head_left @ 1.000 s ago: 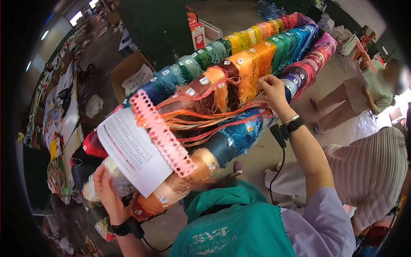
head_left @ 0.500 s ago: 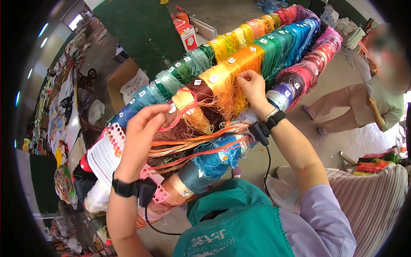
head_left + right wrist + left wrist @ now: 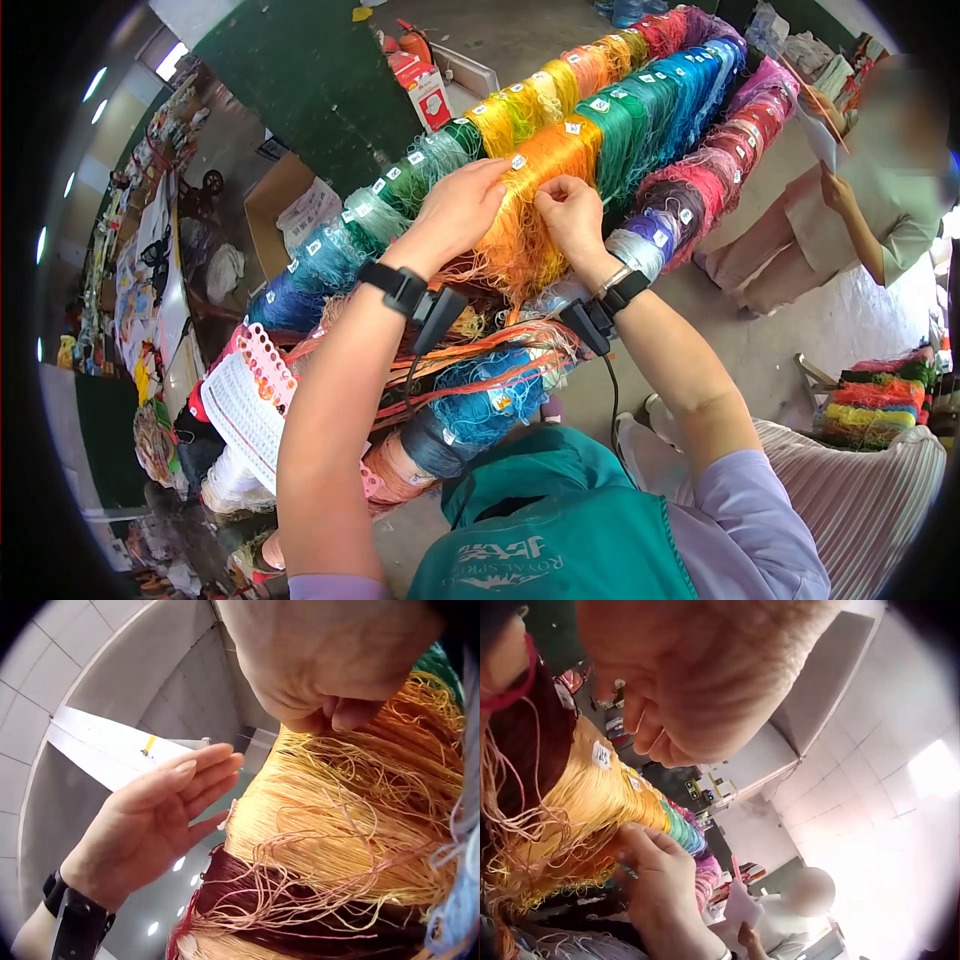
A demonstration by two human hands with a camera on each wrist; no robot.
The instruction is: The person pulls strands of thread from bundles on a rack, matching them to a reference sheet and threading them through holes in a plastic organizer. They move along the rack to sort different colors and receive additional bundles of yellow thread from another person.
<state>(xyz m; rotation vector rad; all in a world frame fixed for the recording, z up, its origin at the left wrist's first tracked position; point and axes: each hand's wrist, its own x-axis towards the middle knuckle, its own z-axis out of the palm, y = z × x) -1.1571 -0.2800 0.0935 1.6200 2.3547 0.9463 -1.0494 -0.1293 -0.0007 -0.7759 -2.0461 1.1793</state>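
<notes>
Orange thread skeins (image 3: pixel 545 150) hang over the middle bar among other colours, with small white number labels. My right hand (image 3: pixel 578 215) pinches strands at their front side; in the right wrist view its curled fingertips (image 3: pixel 356 712) meet the orange threads. My left hand (image 3: pixel 465 205) is at the labelled top, its fingers extended; the right wrist view shows this left hand (image 3: pixel 150 825) beside the skein, palm turned inward. Loose orange and coral strands (image 3: pixel 480 362) run below, from a pink punched card (image 3: pixel 262 360) attached to a printed sheet (image 3: pixel 240 410).
Blue skeins (image 3: pixel 490 395) lie on the near bar, and green and yellow skeins (image 3: pixel 510 110) on the far bar. A person holding a paper (image 3: pixel 820 140) stands at the right. A cardboard box (image 3: pixel 265 205) is behind the rack, and bundled thread (image 3: pixel 880 395) lies at the lower right.
My left hand has left the printed sheet at lower left and moved up and right to the orange skeins. My right hand has shifted left along them.
</notes>
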